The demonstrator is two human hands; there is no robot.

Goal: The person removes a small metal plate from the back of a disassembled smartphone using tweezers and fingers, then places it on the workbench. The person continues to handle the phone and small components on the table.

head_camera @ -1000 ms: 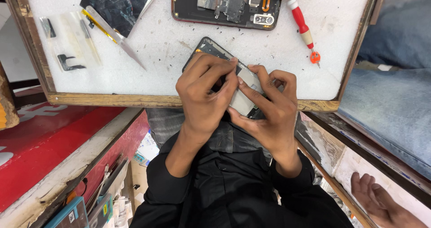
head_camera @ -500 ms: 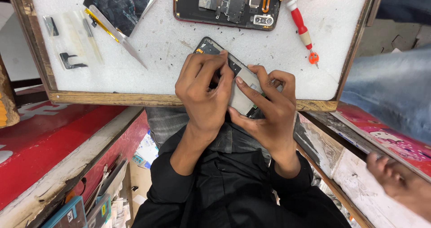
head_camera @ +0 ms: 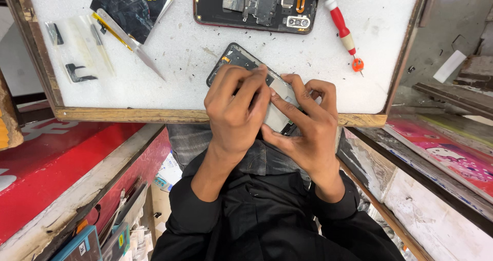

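**Holding an opened phone at the near edge of the worktop**

Pressing on the opened phone point(head_camera: 241, 60) with both hands, the person keeps it flat at the near edge of the white worktop point(head_camera: 195, 81), about in the middle of that edge, with one end reaching over the wooden frame point(head_camera: 128, 114). The left hand point(head_camera: 236, 107) lies over the phone from above, its fingers bent down on the inner side, probably to stop the body from sliding. The right hand point(head_camera: 308, 125) closes on the other long side, thumb and fingertips pinching the silver part point(head_camera: 281, 89) of the phone; the grip is narrow and firm. I cannot tell if any small tool is between the fingers.

The other things stay at the far side, away from the hands, so the working place is free. A second opened phone point(head_camera: 251, 6) lies at the far edge. The red screwdriver point(head_camera: 343, 32) rests just beside it, toward the right corner. Tweezers point(head_camera: 128, 40) and a dark foil bag point(head_camera: 133, 4) lie toward the far left corner, with small parts in a clear wrapper point(head_camera: 77, 50) near the left edge.
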